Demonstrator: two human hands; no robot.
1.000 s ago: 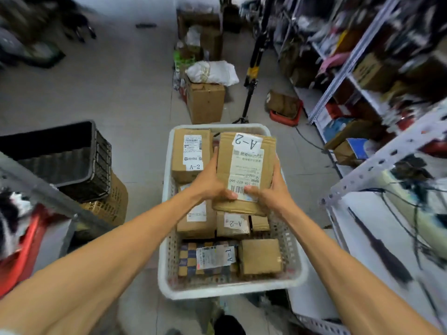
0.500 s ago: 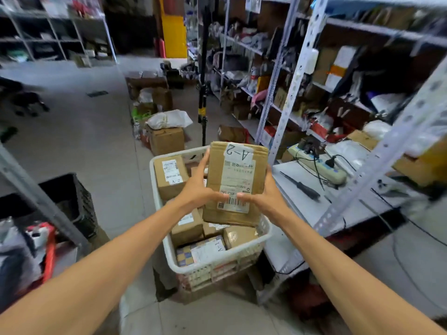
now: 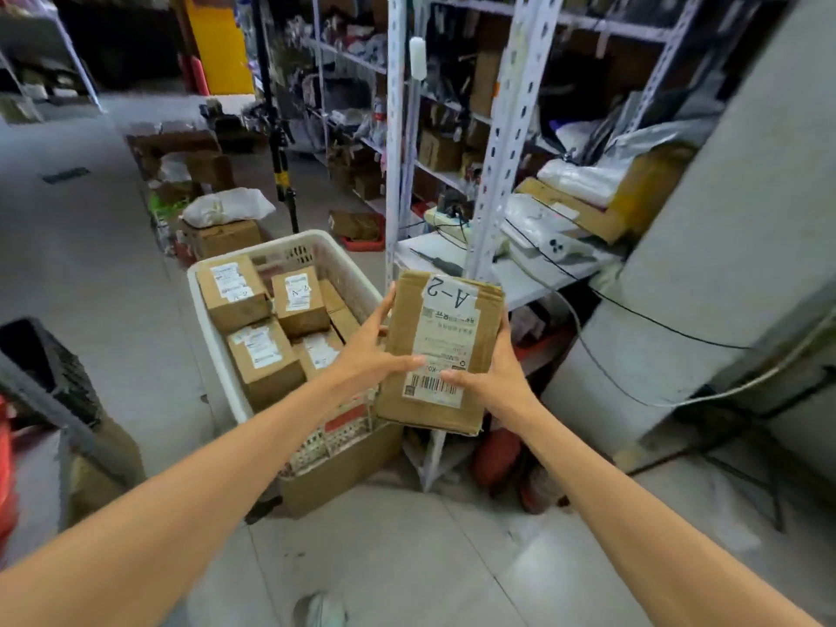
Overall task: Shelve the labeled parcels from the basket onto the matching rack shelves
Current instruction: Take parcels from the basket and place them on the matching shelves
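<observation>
— Holding what?
— A-2 parcel [image 3: 441, 350], left hand [image 3: 368, 355] and right hand [image 3: 491, 377] gripping its sides, thumbs on the label.
— Where?
— Held up just right of the basket [image 3: 217, 355], before the rack [image 3: 511, 142].

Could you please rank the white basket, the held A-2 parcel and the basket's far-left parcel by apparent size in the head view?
1. white basket
2. A-2 parcel, though nearer the camera, so unsure
3. far-left parcel

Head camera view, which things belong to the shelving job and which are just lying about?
Job: A-2 parcel gripped by left hand and right hand; white basket; boxed parcels inside it; rack.
Lying about: screwdriver; black crate; tripod; white bag.
</observation>
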